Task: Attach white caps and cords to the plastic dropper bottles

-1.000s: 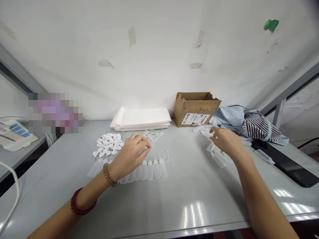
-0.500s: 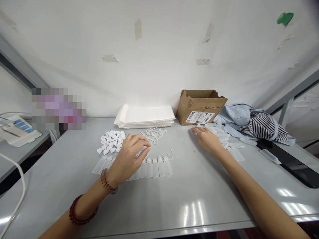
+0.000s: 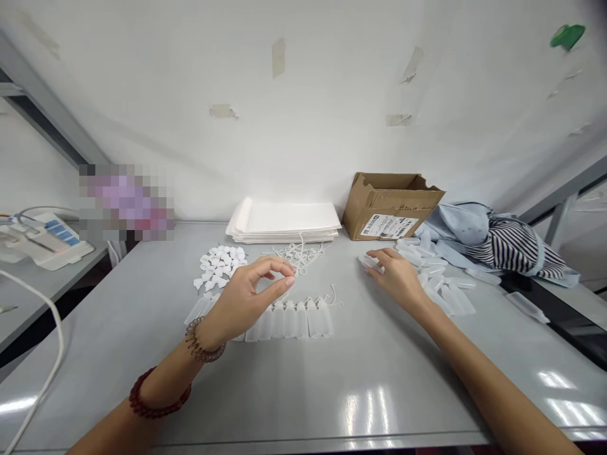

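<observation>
Over grey tabletop [image 3: 403, 379], right hand [image 3: 397, 276] pinches translucent tube [image 3: 370, 263] between fingertips; left hand's [image 3: 244, 297] hold is unclear.

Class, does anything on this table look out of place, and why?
Yes: one translucent bottle lies at the edge of the black panel, apart from the loose heap of bottles. Crumpled fabric also looks stray.

From my station I see an open cardboard box [image 3: 384, 205] by the wall [image 3: 313, 151], blue and striped cloth [image 3: 505, 243] beside it, tape scraps [image 3: 278, 58] and a green piece [image 3: 567, 36] higher up, a white cable [image 3: 61, 338] far left.
</observation>
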Demonstrator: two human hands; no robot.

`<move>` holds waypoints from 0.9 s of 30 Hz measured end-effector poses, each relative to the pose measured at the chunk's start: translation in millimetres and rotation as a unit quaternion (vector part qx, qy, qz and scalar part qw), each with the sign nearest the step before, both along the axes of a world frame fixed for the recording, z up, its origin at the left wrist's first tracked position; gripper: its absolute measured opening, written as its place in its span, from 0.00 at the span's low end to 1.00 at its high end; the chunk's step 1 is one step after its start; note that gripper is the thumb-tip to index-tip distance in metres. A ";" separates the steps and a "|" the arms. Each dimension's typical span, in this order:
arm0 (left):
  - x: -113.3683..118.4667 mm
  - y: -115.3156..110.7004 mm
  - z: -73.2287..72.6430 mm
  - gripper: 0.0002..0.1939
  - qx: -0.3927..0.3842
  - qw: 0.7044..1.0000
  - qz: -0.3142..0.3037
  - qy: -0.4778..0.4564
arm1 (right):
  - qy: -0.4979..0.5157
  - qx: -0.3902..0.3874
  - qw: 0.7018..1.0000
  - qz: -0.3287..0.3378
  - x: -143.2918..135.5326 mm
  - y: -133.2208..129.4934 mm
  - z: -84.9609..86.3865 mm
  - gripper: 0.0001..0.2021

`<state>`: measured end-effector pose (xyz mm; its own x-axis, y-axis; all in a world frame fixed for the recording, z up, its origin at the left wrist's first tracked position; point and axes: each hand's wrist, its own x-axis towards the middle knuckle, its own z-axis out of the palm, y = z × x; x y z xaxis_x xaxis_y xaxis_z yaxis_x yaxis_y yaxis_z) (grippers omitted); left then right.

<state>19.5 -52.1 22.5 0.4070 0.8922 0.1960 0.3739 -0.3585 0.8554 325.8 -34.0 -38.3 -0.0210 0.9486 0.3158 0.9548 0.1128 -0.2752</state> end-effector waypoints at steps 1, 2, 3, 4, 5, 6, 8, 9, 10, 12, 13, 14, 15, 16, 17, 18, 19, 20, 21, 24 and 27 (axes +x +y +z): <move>0.3 -0.5 0.1 0.06 0.001 1.000 0.001 -0.004 | 0.010 0.004 1.000 0.004 -2.6 -2.1 1.4 0.10; 0.8 -1.1 0.0 0.06 0.001 1.000 0.002 -0.008 | 0.026 0.011 1.000 0.012 -7.1 -5.3 3.7 0.08; 1.3 -1.7 -0.1 0.06 0.000 1.000 0.003 -0.014 | 0.053 0.022 0.998 0.028 -13.5 -9.9 6.5 0.07; 2.0 -2.2 -0.4 0.06 -0.002 1.000 0.004 -0.020 | 0.081 0.036 0.995 0.044 -21.7 -15.8 9.8 0.06; 2.8 -2.7 -1.0 0.05 -0.007 1.000 0.004 -0.028 | 0.149 0.062 0.984 0.080 -31.4 -22.6 13.3 0.06; 3.8 -3.1 -1.8 0.05 -0.014 0.999 0.002 -0.037 | 0.219 0.083 0.965 0.117 -41.9 -30.1 16.5 0.05; 6.4 -4.2 -4.0 0.05 -0.033 0.998 -0.008 -0.057 | 0.304 0.077 0.933 0.174 -62.8 -45.2 21.6 0.05; 8.1 -4.9 -5.4 0.05 -0.043 0.997 -0.014 -0.069 | 0.322 0.072 0.923 0.198 -71.8 -51.9 23.1 0.06; 9.9 -5.8 -6.8 0.05 -0.053 0.995 -0.023 -0.079 | 0.328 0.070 0.917 0.216 -79.1 -57.6 23.8 0.07; 14.1 -8.4 -9.6 0.05 -0.072 0.992 -0.040 -0.092 | 0.314 0.075 0.914 0.245 -88.2 -65.1 23.5 0.08; 16.2 -9.9 -10.9 0.05 -0.080 0.991 -0.046 -0.094 | 0.305 0.080 0.915 0.252 -90.2 -67.1 22.7 0.09; 18.2 -11.4 -12.0 0.05 -0.086 0.990 -0.048 -0.097 | 0.299 0.084 0.916 0.254 -90.9 -68.1 21.8 0.09; 20.0 -12.8 -13.1 0.04 -0.089 0.990 -0.045 -0.100 | 0.297 0.086 0.917 0.253 -90.7 -68.4 20.8 0.10; 21.6 -14.0 -14.0 0.05 -0.089 0.990 -0.039 -0.106 | 0.299 0.087 0.917 0.251 -90.1 -68.3 19.9 0.10; 22.8 -14.9 -14.8 0.07 -0.086 0.990 -0.030 -0.112 | 0.303 0.087 0.916 0.248 -89.4 -68.0 19.1 0.10; 23.6 -15.5 -15.5 0.10 -0.082 0.990 -0.023 -0.116 | 0.307 0.088 0.916 0.245 -88.9 -67.8 18.6 0.10; 24.2 -15.8 -16.1 0.12 -0.077 0.990 -0.017 -0.118 | 0.310 0.090 0.915 0.242 -88.6 -67.8 18.2 0.09; 24.4 -15.9 -16.6 0.14 -0.072 0.991 -0.013 -0.115 | 0.312 0.093 0.915 0.238 -88.5 -68.0 18.0 0.09; 24.5 -15.9 -17.0 0.14 -0.067 0.992 -0.012 -0.110 | 0.314 0.096 0.915 0.235 -88.7 -68.4 18.1 0.09; 24.4 -15.8 -17.4 0.09 -0.055 0.995 -0.012 -0.081 | 0.306 0.107 0.918 0.229 -89.8 -70.0 19.3 0.08; 25.3 -17.2 -17.3 0.06 -0.036 0.998 -0.004 -0.056 | 0.282 0.124 0.921 0.236 -90.6 -71.0 21.4 0.09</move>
